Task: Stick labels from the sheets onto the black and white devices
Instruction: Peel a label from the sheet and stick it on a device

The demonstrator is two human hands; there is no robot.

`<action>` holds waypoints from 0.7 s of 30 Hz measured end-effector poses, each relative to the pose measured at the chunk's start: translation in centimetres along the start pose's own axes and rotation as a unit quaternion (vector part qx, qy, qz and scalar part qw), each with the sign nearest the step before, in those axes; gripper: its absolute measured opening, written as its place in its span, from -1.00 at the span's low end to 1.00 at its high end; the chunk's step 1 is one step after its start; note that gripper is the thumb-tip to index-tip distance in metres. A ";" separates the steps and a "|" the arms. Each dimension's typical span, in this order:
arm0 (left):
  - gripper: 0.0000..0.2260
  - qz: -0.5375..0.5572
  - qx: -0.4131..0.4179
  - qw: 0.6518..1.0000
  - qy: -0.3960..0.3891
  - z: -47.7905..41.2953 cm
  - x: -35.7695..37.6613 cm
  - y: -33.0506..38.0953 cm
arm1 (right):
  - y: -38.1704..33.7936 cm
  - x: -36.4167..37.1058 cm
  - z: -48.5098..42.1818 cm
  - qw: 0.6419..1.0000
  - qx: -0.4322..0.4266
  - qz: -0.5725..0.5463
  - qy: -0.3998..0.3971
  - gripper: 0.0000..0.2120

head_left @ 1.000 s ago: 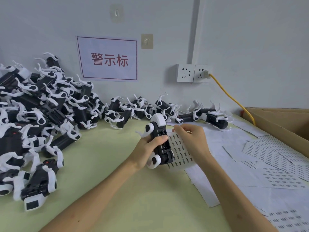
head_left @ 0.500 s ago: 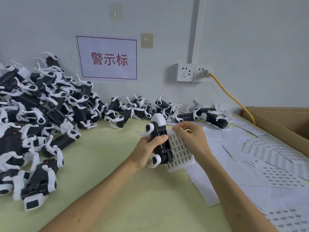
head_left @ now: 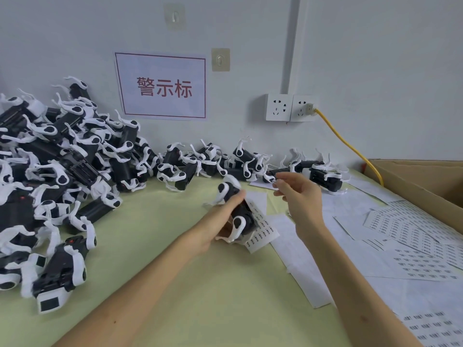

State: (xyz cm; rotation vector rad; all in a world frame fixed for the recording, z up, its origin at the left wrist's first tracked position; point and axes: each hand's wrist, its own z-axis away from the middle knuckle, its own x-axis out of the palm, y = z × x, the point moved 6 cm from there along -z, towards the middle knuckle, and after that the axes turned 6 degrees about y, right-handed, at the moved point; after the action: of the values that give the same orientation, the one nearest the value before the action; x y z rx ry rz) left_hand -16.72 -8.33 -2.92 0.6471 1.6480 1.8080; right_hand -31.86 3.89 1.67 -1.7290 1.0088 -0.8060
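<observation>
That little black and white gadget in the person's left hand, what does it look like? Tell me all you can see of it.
The black and white plastic device has a dark, boxy body with rounded white caps bearing black circular spots, and thin curved white prongs sticking out. It looks like glossy moulded plastic. The left hand wraps it from the left, tilted, its far end pointing toward the wall, above the pale green table. A white sheet of small printed labels lies against its right side. The right hand hovers apart from it.
</observation>
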 end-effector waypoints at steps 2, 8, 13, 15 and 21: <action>-0.67 0.064 -0.027 0.997 0.029 -0.2 -0.9 -0.1 | 0.1 0.4 0.2 1.000 0.004 0.000 -0.021 -0.78; -0.61 0.181 -0.085 0.980 0.003 -0.3 -2.1 0.2 | -0.2 0.8 0.4 0.999 -0.006 -0.008 -0.039 -0.70; -0.60 0.154 -0.093 0.983 -0.022 0.2 -1.6 0.4 | -0.3 0.7 0.5 0.999 -0.012 -0.015 -0.025 -0.75; -0.63 0.114 -0.083 0.990 -0.009 0.3 -1.6 0.5 | -0.2 0.5 0.5 1.000 -0.013 -0.012 -0.017 -0.72; -0.49 0.031 -0.085 0.996 0.009 0.2 -1.9 0.2 | -0.3 0.2 0.7 1.000 -0.022 0.004 -0.013 -0.72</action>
State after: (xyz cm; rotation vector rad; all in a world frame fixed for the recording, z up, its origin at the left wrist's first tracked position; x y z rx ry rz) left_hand -15.26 -9.50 -2.63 0.6137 1.4804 1.9774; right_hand -31.07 4.02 1.78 -1.7676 1.0222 -0.7583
